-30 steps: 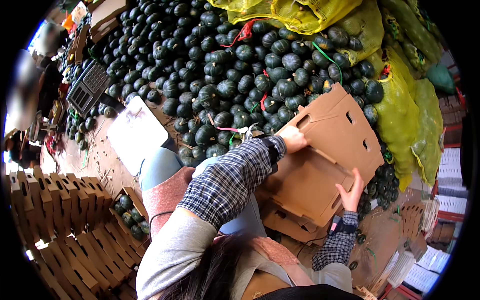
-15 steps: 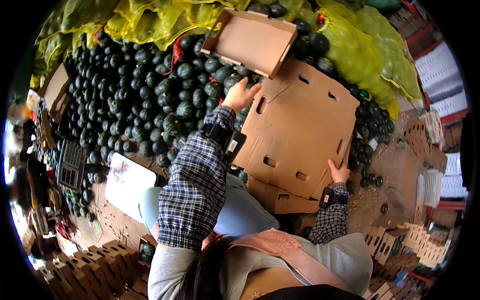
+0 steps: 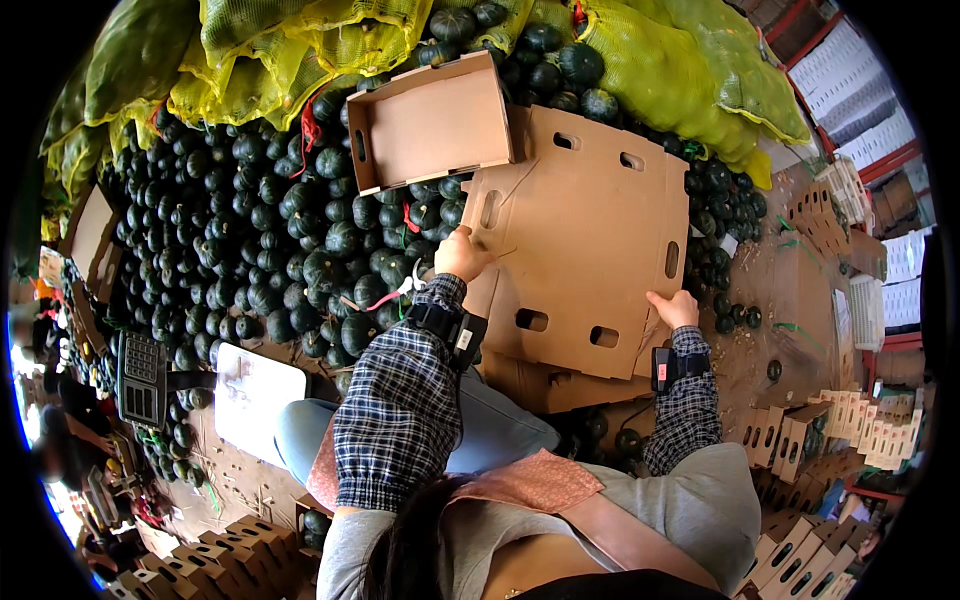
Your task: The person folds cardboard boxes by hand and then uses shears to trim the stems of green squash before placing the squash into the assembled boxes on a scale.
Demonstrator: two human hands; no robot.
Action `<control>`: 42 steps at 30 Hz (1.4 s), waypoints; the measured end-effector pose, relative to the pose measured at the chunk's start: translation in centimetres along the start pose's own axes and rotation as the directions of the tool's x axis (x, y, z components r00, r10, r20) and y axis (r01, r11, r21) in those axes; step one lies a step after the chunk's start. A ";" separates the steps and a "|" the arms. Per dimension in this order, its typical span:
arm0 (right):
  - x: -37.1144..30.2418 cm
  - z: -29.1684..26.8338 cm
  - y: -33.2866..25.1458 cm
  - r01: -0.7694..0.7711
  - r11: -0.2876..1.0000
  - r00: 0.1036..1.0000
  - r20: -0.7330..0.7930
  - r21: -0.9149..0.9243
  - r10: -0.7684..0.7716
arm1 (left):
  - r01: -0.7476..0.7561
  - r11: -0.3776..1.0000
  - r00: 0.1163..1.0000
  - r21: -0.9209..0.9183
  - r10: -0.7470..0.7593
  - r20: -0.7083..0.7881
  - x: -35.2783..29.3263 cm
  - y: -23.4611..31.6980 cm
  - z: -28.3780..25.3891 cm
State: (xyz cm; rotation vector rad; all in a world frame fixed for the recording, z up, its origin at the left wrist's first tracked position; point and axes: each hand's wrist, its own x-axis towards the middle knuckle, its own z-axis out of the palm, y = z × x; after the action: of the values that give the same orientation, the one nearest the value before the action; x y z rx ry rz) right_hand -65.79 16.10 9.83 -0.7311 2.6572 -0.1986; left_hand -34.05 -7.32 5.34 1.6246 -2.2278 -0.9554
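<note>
A flat, unfolded cardboard box (image 3: pixel 590 240) with several cut-out slots lies in front of me on a stack of similar sheets. My left hand (image 3: pixel 463 254) is closed on its left edge, the fingers partly hidden. At the right edge, my right hand (image 3: pixel 675 308) grips the cardboard, thumb on top and fingers out of sight beneath. An assembled shallow cardboard tray (image 3: pixel 435 125) rests tilted on the pumpkins just beyond the sheet's far left corner. Dark green pumpkins (image 3: pixel 320 270) form a broad pile to the left and behind.
Yellow mesh sacks (image 3: pixel 690 85) line the back. A scale with a white platform (image 3: pixel 258 400) and a dark keypad (image 3: pixel 142 380) stands at the left. Folded cardboard trays (image 3: pixel 215 565) stand in rows at lower left, with more trays (image 3: pixel 790 440) at lower right.
My left hand has come down from above the pumpkins and closed on the sheet's left edge. The right hand stays at the right edge. The view has shifted, and the tray appears turned.
</note>
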 end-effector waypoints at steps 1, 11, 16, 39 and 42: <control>0.1 0.1 0.6 0.001 1.000 1.000 -0.018 -0.010 -0.001 | 0.007 0.999 1.000 0.045 -0.007 -0.001 -0.3 0.7 -0.6; -4.8 2.2 -1.0 0.611 0.788 0.772 -0.168 -0.073 -0.614 | -0.414 0.828 0.910 0.378 0.362 0.204 -4.0 4.2 3.1; -3.1 -1.1 1.2 0.878 0.412 0.473 0.304 -0.243 -0.827 | -0.831 0.495 0.546 0.254 0.635 0.547 -2.2 1.3 -0.2; -16.2 2.8 7.9 0.717 0.647 0.665 0.025 0.259 -0.747 | -0.723 0.640 0.435 -0.258 0.713 0.550 -9.9 1.2 -10.0; -15.5 1.8 7.4 0.588 0.648 0.762 -0.064 0.484 -0.644 | -0.658 0.707 0.428 -0.259 0.634 0.644 -9.2 1.7 -10.0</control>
State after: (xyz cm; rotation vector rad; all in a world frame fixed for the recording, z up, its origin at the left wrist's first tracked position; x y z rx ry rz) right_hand -56.23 30.36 11.35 -1.3904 1.9981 -0.9333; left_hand -26.72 -2.28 15.76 0.1895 -2.9665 -1.4081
